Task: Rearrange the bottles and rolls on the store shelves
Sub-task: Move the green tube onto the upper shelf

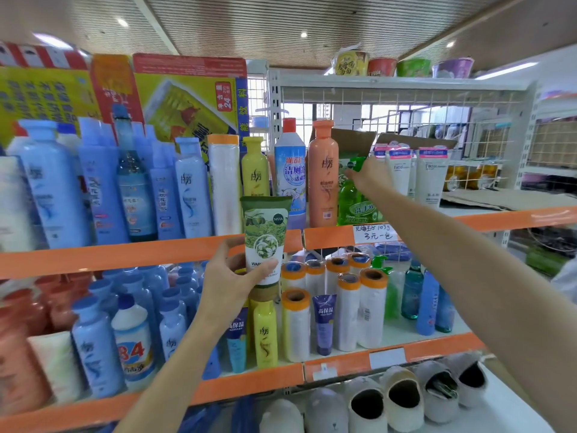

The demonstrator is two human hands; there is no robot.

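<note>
Orange-edged store shelves with upright bottles, tubes, orange-capped rolls, and slippers below.

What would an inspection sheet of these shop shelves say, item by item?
Surface: upper shelf and lower shelf, both orange-edged, both stocked.
Job's things: green tube held in front of the upper shelf; green bottle standing on the upper shelf beside the orange bottle; rolls upright on the lower shelf.
Clutter: slippers below; cup noodles on top.
Hands: left hand grips the tube; right hand grips the green bottle's top.
Cables: nothing seen.
Surroundings: wire mesh backing, ceiling lights.
</note>
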